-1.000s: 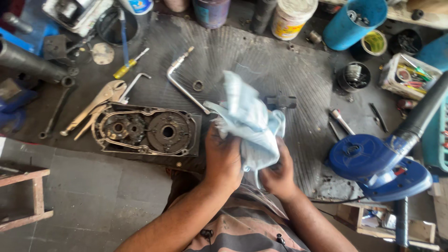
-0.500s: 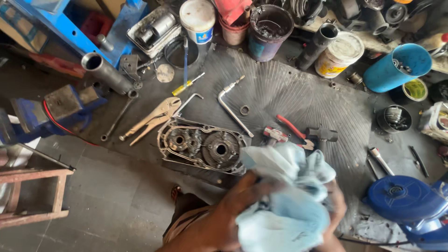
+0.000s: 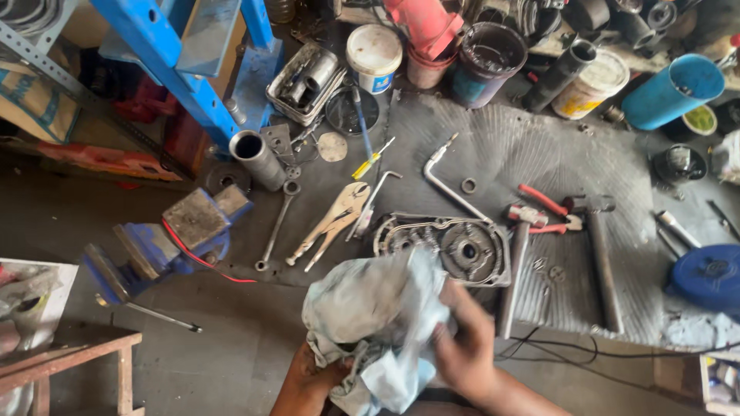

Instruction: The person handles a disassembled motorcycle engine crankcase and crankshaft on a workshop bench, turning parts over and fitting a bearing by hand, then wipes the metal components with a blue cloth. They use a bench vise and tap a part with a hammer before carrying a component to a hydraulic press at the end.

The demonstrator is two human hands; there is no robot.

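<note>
Cluttered workshop floor (image 3: 231, 339), engine cover (image 3: 451, 248) lying near; left hand (image 3: 308, 381) and right hand (image 3: 462, 347) both clutching crumpled pale rag (image 3: 370, 308), fingers clamped

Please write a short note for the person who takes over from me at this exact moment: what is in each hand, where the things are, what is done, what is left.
Left hand: under the pale blue rag, gripping its lower folds.
Right hand: pressed on the rag from the right, fingers spread.
The rag is bunched between both hands, above the floor, just in front of the round metal engine cover on the mat.
Locking pliers lie left of the cover, the hammer right of it, red-handled pliers beyond.
Done: cannot tell from this view.
Left: the cover lies untouched, tools are spread around.
</note>
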